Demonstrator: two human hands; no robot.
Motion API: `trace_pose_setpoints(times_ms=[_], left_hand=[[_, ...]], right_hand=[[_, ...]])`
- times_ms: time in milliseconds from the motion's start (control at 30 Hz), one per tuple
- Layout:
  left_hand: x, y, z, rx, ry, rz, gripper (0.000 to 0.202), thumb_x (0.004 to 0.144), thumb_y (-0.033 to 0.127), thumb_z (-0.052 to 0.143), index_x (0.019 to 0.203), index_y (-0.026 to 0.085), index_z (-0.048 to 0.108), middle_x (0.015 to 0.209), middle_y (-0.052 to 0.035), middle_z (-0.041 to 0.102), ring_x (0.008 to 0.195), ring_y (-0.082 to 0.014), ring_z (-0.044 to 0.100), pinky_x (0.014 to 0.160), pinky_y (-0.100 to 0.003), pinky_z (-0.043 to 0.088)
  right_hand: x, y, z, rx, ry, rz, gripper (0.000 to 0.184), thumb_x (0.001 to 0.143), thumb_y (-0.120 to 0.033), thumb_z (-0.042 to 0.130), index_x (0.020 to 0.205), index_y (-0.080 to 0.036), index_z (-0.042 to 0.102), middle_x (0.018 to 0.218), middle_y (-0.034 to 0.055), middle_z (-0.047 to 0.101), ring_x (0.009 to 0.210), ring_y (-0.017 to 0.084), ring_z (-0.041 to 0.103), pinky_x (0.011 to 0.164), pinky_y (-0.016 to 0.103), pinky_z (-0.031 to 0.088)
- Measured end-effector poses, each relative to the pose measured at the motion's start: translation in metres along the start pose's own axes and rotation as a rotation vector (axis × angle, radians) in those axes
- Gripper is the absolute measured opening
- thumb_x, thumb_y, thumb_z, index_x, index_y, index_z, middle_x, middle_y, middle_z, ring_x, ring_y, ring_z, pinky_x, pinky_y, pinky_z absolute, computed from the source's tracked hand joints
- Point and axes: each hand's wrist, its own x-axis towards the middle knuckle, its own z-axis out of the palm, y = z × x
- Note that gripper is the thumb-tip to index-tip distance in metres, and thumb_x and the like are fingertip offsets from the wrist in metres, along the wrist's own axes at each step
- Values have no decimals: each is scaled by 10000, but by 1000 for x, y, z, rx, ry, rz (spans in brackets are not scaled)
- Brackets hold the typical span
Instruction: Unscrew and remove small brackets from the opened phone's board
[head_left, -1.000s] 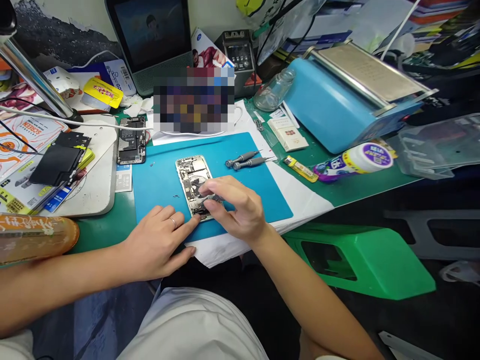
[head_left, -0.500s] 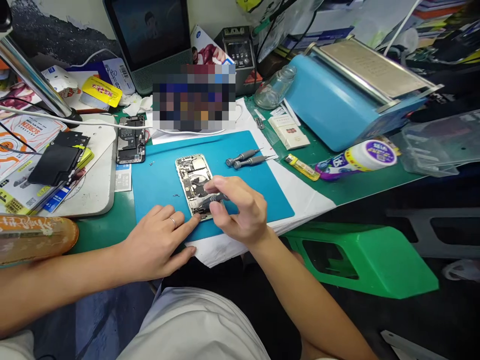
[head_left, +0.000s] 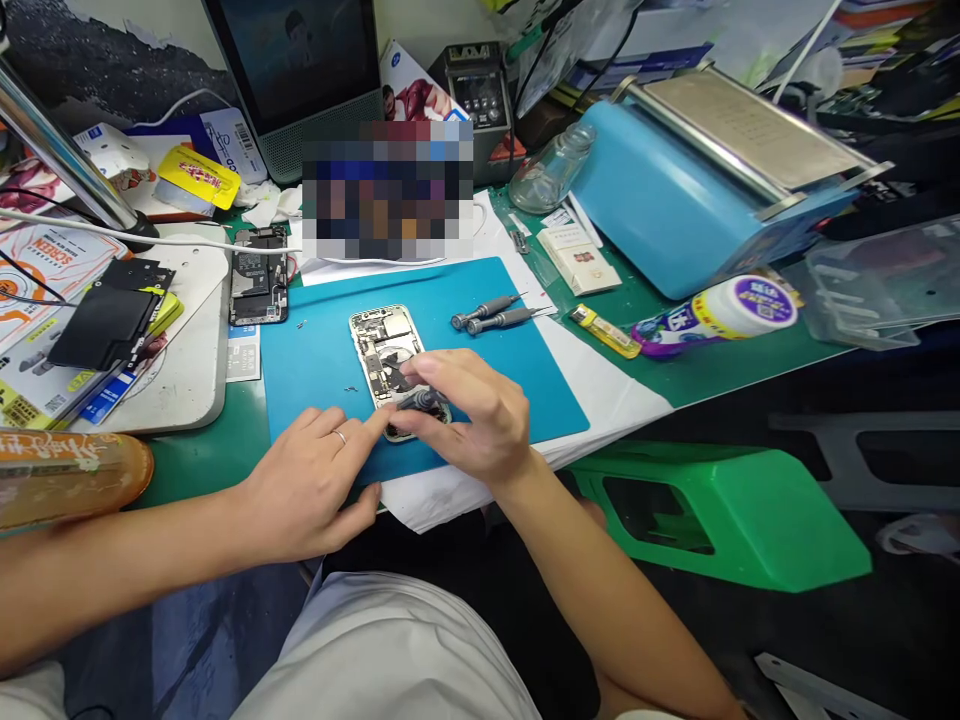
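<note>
An opened phone (head_left: 382, 345) lies on the blue mat (head_left: 315, 370), its inner parts bare. My right hand (head_left: 480, 410) is over its lower half, fingers curled around a grey screwdriver (head_left: 424, 400); the fingers and palm partly cover the tool. From the left, my left hand (head_left: 315, 480), with a ring on one finger, reaches across the mat. Its index finger stretches to the phone's lower left edge, close by the screwdriver's tip; whether they touch I cannot tell. Several tiny screws (head_left: 351, 388) are on the mat left of the phone.
Two grey screwdrivers (head_left: 495, 312) rest at the mat's right. A second opened phone (head_left: 259, 275) is beyond the mat's left corner. Further right stand a blue machine (head_left: 660, 200), a glass jar (head_left: 551, 170) and a white-and-purple bottle (head_left: 716, 315). An orange cup (head_left: 75, 480) sits front left.
My left index finger has shifted slightly up along the phone's edge. My right thumb has moved left and the screwdriver's angle has changed. The view has moved a little.
</note>
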Motion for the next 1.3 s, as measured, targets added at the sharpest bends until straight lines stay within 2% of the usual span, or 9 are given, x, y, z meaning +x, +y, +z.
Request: trace_pose_setpoints(times_ms=[200,333,500,567,700,833,1067,1167,1300], left_hand=[[1,1,-1,48,-21,-34,565,987,362,498,1453,51,423,967,-91,619,834,-258,493,708,-398,354],[1,0,-2,73,-37,-40,543,1008,422,485,1413,61,488,947,-95,605,832,-264,488,687,-396,329],[1,0,-1,81,-40,-30,592,1019,465,470,1449,58,457,952,-91,601,831,-260,487,686,-393,337],[1,-1,-1,84,-43,-28,581,1023,461,467,1440,57,463,951,-93,602,833,-261,490,684,-393,342],[1,0,-2,88,-48,-23,545,1028,442,462,1412,56,483,934,-95,602,827,-265,494,675,-395,354],[1,0,-2,87,-43,-22,576,1030,457,452,1450,62,442,948,-97,607,839,-271,506,675,-402,372],[3,-1,-2,85,-50,-29,569,1023,450,464,1429,51,457,945,-102,614,831,-278,514,672,-412,383],[4,-2,-1,86,-45,-30,604,1020,470,465,1454,50,438,951,-99,617,823,-272,515,667,-403,379],[4,-2,-2,102,-47,-26,580,1020,466,471,1419,45,478,944,-105,623,820,-273,522,667,-400,368]], right_hand=[[0,-1,-1,16,11,13,567,931,-95,576,1476,-206,463,1087,105,748,892,210,717,680,352,642],[0,-1,-1,-25,17,-7,539,946,-240,682,1448,-209,491,1019,91,752,836,208,716,657,347,635],[0,-2,-1,-29,47,21,593,909,-73,596,1471,-213,469,1085,88,752,918,208,729,686,331,646],[0,-2,-1,-31,39,22,560,924,-97,558,1466,-214,481,1059,84,746,873,209,720,663,341,638],[-1,-2,-1,-44,12,-6,565,911,-184,696,1439,-178,496,1015,100,744,861,220,713,676,351,636],[0,-2,-1,-31,28,26,601,904,-74,606,1475,-178,450,1118,114,747,936,216,728,715,343,648],[-1,-1,0,-16,17,19,648,893,-141,705,1487,-188,449,1099,114,751,892,226,731,686,357,656],[-1,-2,0,-29,24,50,643,913,-95,607,1511,-218,407,1145,103,752,901,215,741,683,354,666],[0,-3,0,-91,14,19,602,958,-210,617,1515,-224,386,1130,100,759,886,218,753,672,356,673]])
